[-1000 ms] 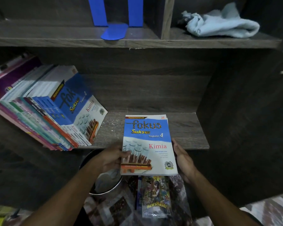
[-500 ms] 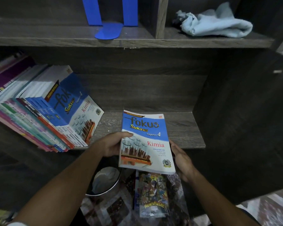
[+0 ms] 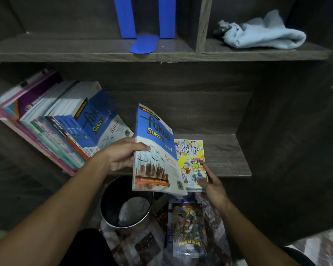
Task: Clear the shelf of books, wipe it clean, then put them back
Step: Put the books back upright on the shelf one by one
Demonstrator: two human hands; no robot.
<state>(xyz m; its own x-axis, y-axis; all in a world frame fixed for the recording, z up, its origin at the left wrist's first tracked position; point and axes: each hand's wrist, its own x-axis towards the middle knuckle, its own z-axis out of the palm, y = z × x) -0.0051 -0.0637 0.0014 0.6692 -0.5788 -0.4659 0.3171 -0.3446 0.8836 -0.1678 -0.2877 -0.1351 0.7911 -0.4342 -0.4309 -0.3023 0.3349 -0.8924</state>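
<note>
My left hand (image 3: 121, 156) grips the left edge of a blue Fokus Sukses Kimia book (image 3: 154, 150) and holds it tilted up over the front of the lower shelf (image 3: 225, 156). Beneath it a yellow comic book (image 3: 192, 160) lies flat on the shelf. My right hand (image 3: 211, 185) rests with straight fingers on the comic's lower right corner. A leaning row of several books (image 3: 56, 123) fills the shelf's left side. A light blue cloth (image 3: 261, 33) lies on the upper shelf at the right.
Blue bookends (image 3: 144, 22) stand on the upper shelf (image 3: 65, 48). Below the lower shelf a round metal bin (image 3: 127, 206) sits on the floor. Beside it a Newsflash comic (image 3: 188, 229) lies in clear plastic. A dark cabinet wall (image 3: 286, 150) closes the right side.
The blue Kimia book has been lifted from flat to tilted on its left edge, uncovering a yellow comic under it. My right hand let go of the book and now touches the comic.
</note>
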